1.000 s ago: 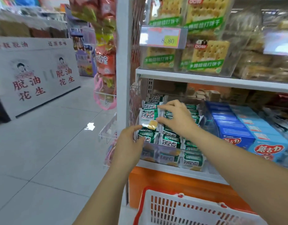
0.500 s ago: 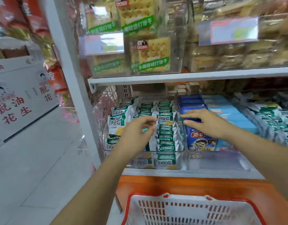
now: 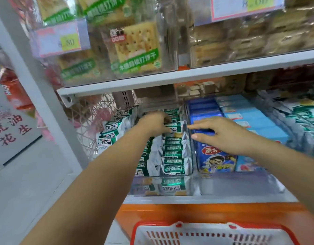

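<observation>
Movement since half-second back: right hand (image 3: 223, 137) off green rows (image 3: 172, 154), now flat, fingers straight, over blue boxes (image 3: 203, 110). Left hand (image 3: 156, 122) deeper in clear bin (image 3: 192, 152), fingers curled round green packet (image 3: 176, 129) at its fingertips, probably slotting it into row. Above hands: upper shelf (image 3: 188, 75) overhang. Below wrists: red basket (image 3: 205, 229). Bin wall between hands cramps tuck.

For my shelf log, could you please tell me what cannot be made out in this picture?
Head view:
Left hand: fingertips curled among the green snack packs, hidden by its own back; grip unclear.
Price tags: motion-blurred, full prices unreadable.
Red basket: cut off by the bottom edge; contents unseen.
Right hand: contact with the blue boxes unclear.
</observation>
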Tool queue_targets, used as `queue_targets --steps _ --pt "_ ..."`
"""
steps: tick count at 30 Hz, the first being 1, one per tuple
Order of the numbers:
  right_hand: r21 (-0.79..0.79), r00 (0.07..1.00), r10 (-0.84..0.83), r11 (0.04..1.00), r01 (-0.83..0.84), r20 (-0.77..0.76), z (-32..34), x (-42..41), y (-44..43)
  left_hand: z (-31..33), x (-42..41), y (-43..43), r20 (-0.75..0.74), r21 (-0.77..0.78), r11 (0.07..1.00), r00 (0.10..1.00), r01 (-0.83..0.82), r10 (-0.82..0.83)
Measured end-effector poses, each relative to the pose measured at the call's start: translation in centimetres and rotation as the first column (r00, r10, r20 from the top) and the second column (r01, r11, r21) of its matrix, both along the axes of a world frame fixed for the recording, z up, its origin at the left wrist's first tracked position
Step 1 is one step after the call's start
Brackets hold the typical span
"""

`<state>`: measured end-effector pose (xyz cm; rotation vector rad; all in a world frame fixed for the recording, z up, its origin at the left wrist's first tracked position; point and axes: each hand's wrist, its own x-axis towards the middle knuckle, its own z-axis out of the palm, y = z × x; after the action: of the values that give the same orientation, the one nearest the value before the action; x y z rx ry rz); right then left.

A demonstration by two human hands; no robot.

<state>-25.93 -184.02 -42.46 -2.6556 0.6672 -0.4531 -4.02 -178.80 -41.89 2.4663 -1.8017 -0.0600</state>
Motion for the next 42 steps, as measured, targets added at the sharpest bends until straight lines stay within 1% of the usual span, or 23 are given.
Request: queue_targets --steps 3,5,6,8,10,13,15,16,17,20,23,26,27,29,31,32,33,35,36,37,39,40,42 --pt "0.005 1.0 0.002 1.0 -0.002 0.014 0.0 -0.1 0.1 -0.6 0.0 -0.9 0.171 0.014 1.0 0.985 0.015 -0.017" --pt "0.015 1.0 0.005 1.0 -0.005 0.014 0.1 -0.1 0.1 -0.7 0.0 -1.2 0.212 0.012 1.0 0.977 0.021 -0.023" --pt "0.016 1.0 0.007 1.0 -0.007 0.013 0.1 -0.1 0.1 -0.5 0.0 -1.1 0.208 0.004 1.0 0.978 0.023 -0.023" --pt "0.018 1.0 0.003 1.0 -0.003 0.01 0.0 -0.1 0.0 0.5 -0.2 -0.3 0.136 -0.042 0.999 0.991 0.006 -0.001" --pt "0.025 1.0 -0.007 1.0 0.007 0.004 -0.1 -0.1 -0.1 1.4 -0.8 1.2 0.072 -0.159 0.987 0.997 -0.028 0.04" --pt "0.043 1.0 -0.016 0.999 0.016 -0.009 0.1 -0.3 0.2 1.9 -2.3 4.7 0.005 -0.389 0.919 0.997 -0.064 0.072" --pt "0.066 0.999 -0.035 0.997 0.035 -0.014 0.5 -0.4 0.6 1.9 -3.9 7.5 -0.095 -0.484 0.872 0.995 -0.076 0.034" --pt "0.076 0.999 -0.049 0.996 0.05 -0.006 0.8 -0.6 1.0 1.9 -4.7 9.0 -0.138 -0.505 0.859 0.99 -0.083 0.015" --pt "0.075 0.997 -0.068 0.995 0.066 0.02 1.2 -0.8 1.5 1.9 -5.5 10.3 -0.169 -0.513 0.854 0.986 -0.089 0.001" --pt "0.053 0.979 -0.086 0.996 0.077 0.183 2.2 -1.7 4.3 1.6 -7.4 13.7 -0.232 -0.489 0.866 0.973 -0.103 -0.015" --pt "0.136 0.963 -0.025 0.991 -0.012 0.268 2.2 -3.1 8.3 0.9 -9.0 16.1 -0.281 -0.463 0.879 0.959 -0.111 -0.026" --pt "0.187 0.945 0.029 0.978 -0.094 0.325 0.4 -4.9 11.5 0.0 -10.9 17.8 -0.337 -0.442 0.895 0.936 -0.063 -0.101" --pt "0.191 0.936 0.024 0.977 -0.097 0.351 -0.3 -5.5 12.3 -0.3 -11.7 18.2 -0.356 -0.435 0.899 0.925 -0.042 -0.129" --pt "0.266 0.905 -0.048 0.961 -0.074 0.424 -1.5 -6.8 13.5 -1.3 -13.0 18.9 -0.376 -0.452 0.892 0.91 -0.014 -0.176" --pt "0.406 0.862 -0.166 0.912 -0.05 0.479 -2.5 -7.9 14.3 -2.3 -14.1 19.5 -0.41 -0.478 0.878 0.892 -0.032 -0.191" --pt "0.464 0.841 -0.223 0.885 -0.038 0.494 -3.0 -8.3 14.4 -2.8 -14.5 19.6 -0.457 -0.483 0.874 0.868 -0.06 -0.193" --pt "0.517 0.824 -0.275 0.856 -0.025 0.496 -3.4 -8.7 14.4 -3.2 -14.9 19.8 -0.533 -0.48 0.871 0.822 -0.101 -0.198" --pt "0.603 0.798 -0.349 0.797 -0.022 0.491 -4.1 -9.2 14.2 -4.0 -15.2 19.9 -0.721 -0.454 0.868 0.656 -0.204 -0.223" --pt "0.63 0.792 -0.367 0.776 -0.029 0.488 -4.3 -9.4 14.1 -4.2 -15.2 19.9 -0.784 -0.439 0.864 0.575 -0.247 -0.234" --pt "0.651 0.789 -0.378 0.759 -0.035 0.484 -4.3 -9.5 14.1 -4.3 -15.2 19.8 -0.822 -0.425 0.86 0.518 -0.281 -0.237" --pt "0.685 0.789 -0.39 0.726 -0.053 0.475 -4.3 -9.5 14.1 -4.3 -14.9 19.7 -0.865 -0.413 0.848 0.436 -0.334 -0.25" --pt "0.702 0.788 -0.394 0.709 -0.068 0.474 -4.2 -9.5 14.2 -4.1 -14.8 19.6 -0.876 -0.413 0.841 0.405 -0.35 -0.261" --pt "0.726 0.784 -0.4 0.682 -0.091 0.474 -4.1 -9.4 14.2 -4.1 -14.7 19.4 -0.88 -0.425 0.827 0.381 -0.368 -0.283"
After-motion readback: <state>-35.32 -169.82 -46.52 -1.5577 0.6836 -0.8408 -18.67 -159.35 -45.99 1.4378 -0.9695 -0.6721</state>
